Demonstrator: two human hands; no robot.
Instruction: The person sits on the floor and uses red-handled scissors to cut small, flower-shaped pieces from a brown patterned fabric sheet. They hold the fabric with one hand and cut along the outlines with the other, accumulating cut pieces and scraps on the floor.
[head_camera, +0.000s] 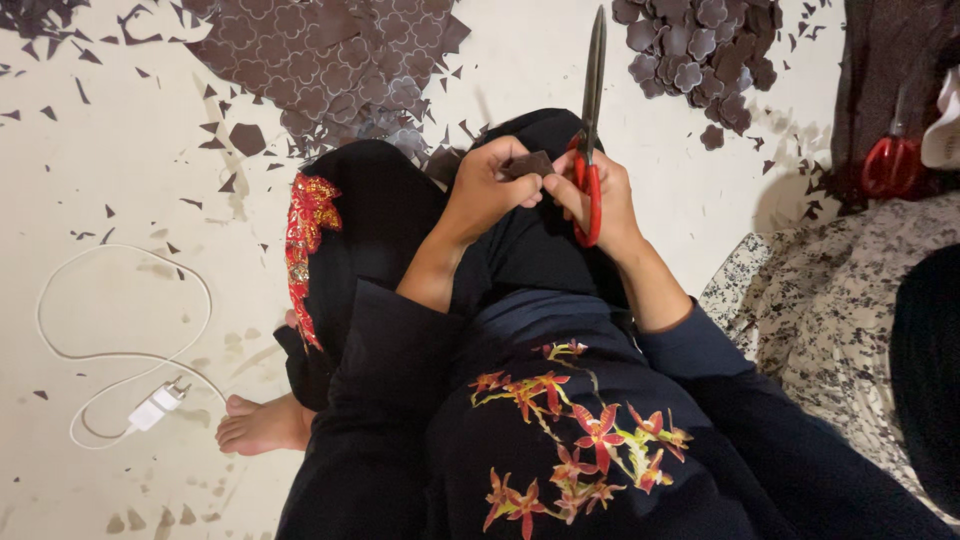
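We note the left hand (492, 190) pinching a small dark brown cut piece (530, 163) at the knee, presenting its edge to the long red-handled steel scissors (590, 130), gripped closed-fisted by the right hand (605, 200). Flower-shaped brown cutouts (700, 50) lie heaped just beyond, within reach.

The scissors (590, 130) in the middle of the frame have dull grey metal blades and glossy red plastic handles. The small brown piece (527, 165) beside them looks like matt, stiff cloth or felt, as do the cut shapes (700, 45) at upper right. The cable (120, 300) at left is smooth white plastic. The floor (120, 180) is pale, matt and stained.
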